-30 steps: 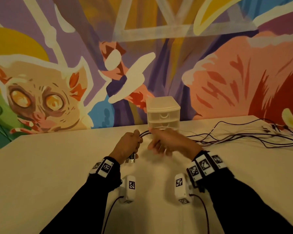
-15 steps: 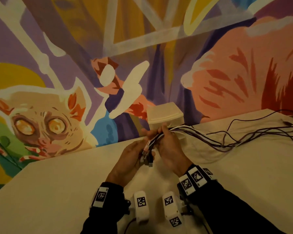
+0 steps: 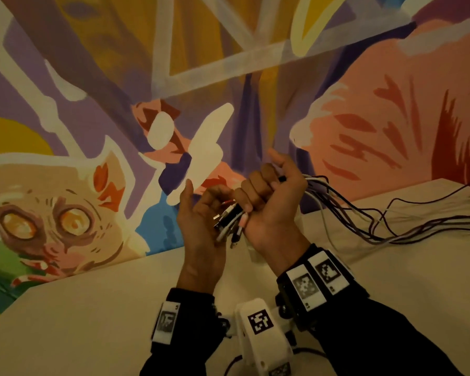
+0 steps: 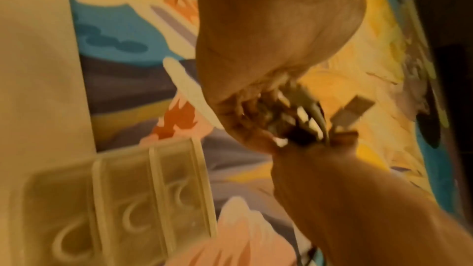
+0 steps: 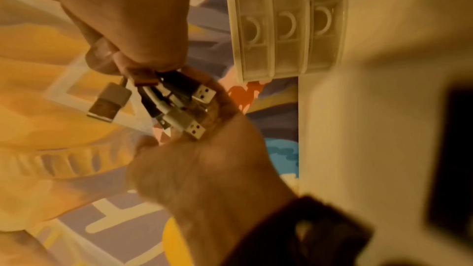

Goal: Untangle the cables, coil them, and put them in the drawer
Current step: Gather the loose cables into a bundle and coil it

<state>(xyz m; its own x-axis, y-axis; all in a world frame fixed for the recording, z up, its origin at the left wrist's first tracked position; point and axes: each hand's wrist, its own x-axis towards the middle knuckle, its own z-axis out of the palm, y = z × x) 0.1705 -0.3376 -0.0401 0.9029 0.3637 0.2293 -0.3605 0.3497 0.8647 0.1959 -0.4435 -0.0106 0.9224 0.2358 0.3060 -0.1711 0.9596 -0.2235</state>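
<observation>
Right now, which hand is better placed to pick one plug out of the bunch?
Left. The right hand grips the cable bundle, while the left hand cups the USB plugs, thumb free.

A painted mural (image 3: 228,77) is covering the wall behind, showing a wide-eyed cat-like creature (image 3: 55,221) at the left amid purple, yellow, blue and salmon shapes crossed by pale bands. A pale tabletop (image 3: 79,321) is running up against the wall. Dim, warm light is falling over everything, perhaps from indoor lamps.
</observation>
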